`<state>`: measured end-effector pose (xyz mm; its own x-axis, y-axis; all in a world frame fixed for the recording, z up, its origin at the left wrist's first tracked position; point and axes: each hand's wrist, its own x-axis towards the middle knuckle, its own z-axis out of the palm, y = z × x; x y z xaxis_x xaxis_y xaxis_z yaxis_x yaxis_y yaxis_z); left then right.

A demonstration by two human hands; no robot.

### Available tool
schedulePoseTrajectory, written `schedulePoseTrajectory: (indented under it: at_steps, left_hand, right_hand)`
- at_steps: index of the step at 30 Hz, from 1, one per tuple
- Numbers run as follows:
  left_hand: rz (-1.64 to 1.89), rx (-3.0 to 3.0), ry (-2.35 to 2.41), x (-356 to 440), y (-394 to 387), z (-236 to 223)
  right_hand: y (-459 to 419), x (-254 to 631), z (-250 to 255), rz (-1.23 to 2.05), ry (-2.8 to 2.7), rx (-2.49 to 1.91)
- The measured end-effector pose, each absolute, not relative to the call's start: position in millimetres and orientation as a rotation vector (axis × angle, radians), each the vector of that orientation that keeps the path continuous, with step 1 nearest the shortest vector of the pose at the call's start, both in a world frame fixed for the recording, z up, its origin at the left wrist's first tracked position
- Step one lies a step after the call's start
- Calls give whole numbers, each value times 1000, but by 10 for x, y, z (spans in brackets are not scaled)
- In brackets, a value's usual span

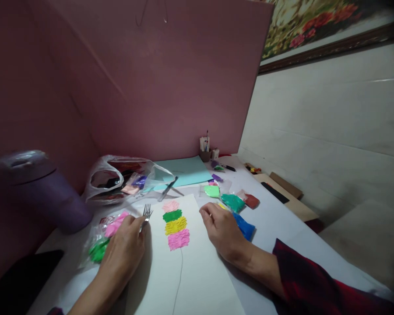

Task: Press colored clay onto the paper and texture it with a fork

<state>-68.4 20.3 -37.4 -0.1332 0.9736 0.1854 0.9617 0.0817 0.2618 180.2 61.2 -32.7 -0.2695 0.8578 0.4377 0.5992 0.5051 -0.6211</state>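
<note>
My left hand (128, 238) is closed around a metal fork (146, 214), tines pointing up and away from me. Beneath my hands lies a sheet of white paper (203, 280) bearing a drawn line. Along its upper middle run textured clay patches: light pink (170, 206), green (172, 215), yellow (176, 225) and brighter pink (179, 239). My right hand (223, 229) rests at the paper's right edge, its fingers curled together; whatever they may hold is hidden. Beside it is a blue clay packet (244, 226). Pink clay (116, 224) and green clay (99, 250) in clear bags lie by my left hand.
A purple tumbler (49, 197) stands at the left. Behind are a plastic bag (101, 190), a cutter-like tool (167, 189), light blue sheets (187, 171) and a pen cup (205, 154). More clay packets (233, 202) lie to the right. A pink wall (170, 87) rises behind.
</note>
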Motion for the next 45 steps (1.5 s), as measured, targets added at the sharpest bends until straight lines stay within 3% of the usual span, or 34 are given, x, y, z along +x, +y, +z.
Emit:
schedulePoseTrajectory:
  at_steps: [18, 45]
  left_hand:
    - [505, 2109, 2293, -661, 206, -383]
    - [263, 1963, 2389, -594, 165, -251]
  right_hand:
    - [718, 1797, -392, 686, -1896, -1266]
    - [746, 1832, -457, 440, -2049, -1262]
